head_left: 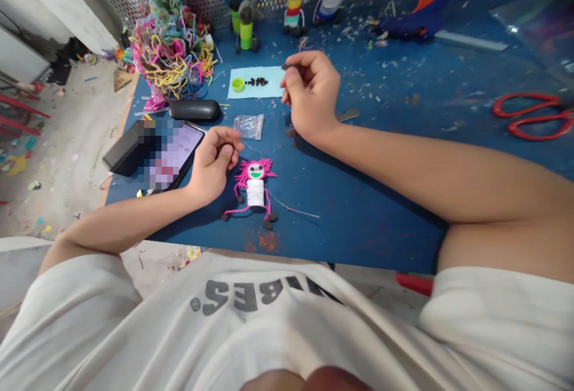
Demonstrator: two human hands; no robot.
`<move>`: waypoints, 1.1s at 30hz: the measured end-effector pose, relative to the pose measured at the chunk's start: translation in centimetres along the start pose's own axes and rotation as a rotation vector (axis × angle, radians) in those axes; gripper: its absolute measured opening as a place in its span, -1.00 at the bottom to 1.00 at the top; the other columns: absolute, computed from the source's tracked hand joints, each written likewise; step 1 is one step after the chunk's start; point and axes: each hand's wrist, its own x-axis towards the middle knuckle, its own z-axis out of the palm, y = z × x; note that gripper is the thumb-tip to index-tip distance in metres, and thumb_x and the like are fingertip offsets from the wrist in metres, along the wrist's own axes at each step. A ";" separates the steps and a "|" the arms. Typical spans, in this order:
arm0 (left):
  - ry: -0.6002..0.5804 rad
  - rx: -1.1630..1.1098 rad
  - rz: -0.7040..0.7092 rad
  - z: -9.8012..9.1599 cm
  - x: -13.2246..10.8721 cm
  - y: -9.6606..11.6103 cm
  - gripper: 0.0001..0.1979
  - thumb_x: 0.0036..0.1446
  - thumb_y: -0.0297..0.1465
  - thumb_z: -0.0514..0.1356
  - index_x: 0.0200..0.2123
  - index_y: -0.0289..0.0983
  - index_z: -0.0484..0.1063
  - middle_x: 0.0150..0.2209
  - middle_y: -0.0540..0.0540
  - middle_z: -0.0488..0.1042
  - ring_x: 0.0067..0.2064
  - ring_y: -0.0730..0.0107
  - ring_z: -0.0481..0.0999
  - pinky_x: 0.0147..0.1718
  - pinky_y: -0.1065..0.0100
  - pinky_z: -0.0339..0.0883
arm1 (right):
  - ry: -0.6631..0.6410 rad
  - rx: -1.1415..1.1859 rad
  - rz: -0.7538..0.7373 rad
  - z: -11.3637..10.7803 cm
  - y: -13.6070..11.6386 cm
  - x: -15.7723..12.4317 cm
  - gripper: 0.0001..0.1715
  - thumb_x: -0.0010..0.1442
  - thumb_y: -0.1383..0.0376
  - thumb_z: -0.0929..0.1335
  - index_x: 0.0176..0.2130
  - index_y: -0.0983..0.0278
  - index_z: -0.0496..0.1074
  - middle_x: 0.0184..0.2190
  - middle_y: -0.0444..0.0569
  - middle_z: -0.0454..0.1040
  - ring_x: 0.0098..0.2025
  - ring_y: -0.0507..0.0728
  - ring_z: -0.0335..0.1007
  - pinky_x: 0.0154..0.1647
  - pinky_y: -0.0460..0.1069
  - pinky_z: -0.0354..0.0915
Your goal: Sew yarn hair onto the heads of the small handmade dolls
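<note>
A small doll (255, 191) with pink yarn hair, a white banded body and pink yarn limbs lies on the blue table. My left hand (215, 164) is just up and left of its head, fingers curled and thumb drawn in; whatever they may hold is hidden. A thin thread runs between the doll's head and these fingertips. Higher up, my right hand (314, 95) pinches a small dark piece (289, 67) between thumb and forefinger. That hand is over the right end of a light blue card (275, 83) bearing several black beads (258, 82) and a green ring-shaped lid (237, 85).
A yarn heap (173, 50), black case (195, 110) and phone (179, 152) lie left. A clear plastic packet (249, 127) is between my hands. Several finished dolls (295, 5) stand along the perforated back panel. A blue glue gun (412, 23) and red-handled scissors (533, 116) are right.
</note>
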 end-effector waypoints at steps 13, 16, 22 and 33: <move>-0.232 0.626 0.119 -3.6 9.8 1.3 -0.27 0.19 -0.51 0.42 0.43 -0.16 0.51 0.05 -0.19 0.86 0.01 0.13 0.83 0.14 0.08 0.70 | 0.078 0.002 0.072 3.4 -3.7 0.8 -0.11 0.69 -0.51 0.22 0.21 0.17 0.53 -0.17 -0.09 0.68 -0.27 0.08 0.47 -0.17 0.06 0.51; -0.292 0.846 0.074 -3.1 10.9 1.4 -0.20 0.15 -0.59 0.45 0.47 -0.20 0.54 0.23 -0.30 0.85 0.25 -0.09 0.86 0.40 -0.12 0.64 | 0.101 0.017 0.055 3.7 -5.2 0.8 -0.15 0.71 -0.48 0.21 0.18 0.16 0.54 -0.19 -0.04 0.66 -0.28 0.13 0.53 -0.21 0.08 0.52; -0.397 0.882 0.016 -2.8 11.7 1.4 -0.31 0.05 -0.46 0.65 0.28 -0.21 0.72 0.30 -0.33 0.82 0.41 -0.39 0.77 0.56 -0.29 0.54 | 0.071 -0.013 0.049 3.7 -6.5 0.9 -0.12 0.71 -0.49 0.16 0.17 0.14 0.55 -0.17 0.01 0.67 -0.25 0.17 0.58 -0.17 0.09 0.60; -0.192 0.686 0.243 -4.0 8.4 4.2 -0.74 0.43 -0.08 0.51 -0.10 -0.13 0.72 -0.17 -0.12 0.66 -0.20 0.18 0.53 0.00 0.08 0.55 | -0.012 0.026 0.059 2.5 -8.3 0.3 -0.06 0.65 -0.57 0.21 0.08 0.15 0.60 -0.23 -0.04 0.65 -0.26 0.14 0.58 -0.16 0.09 0.58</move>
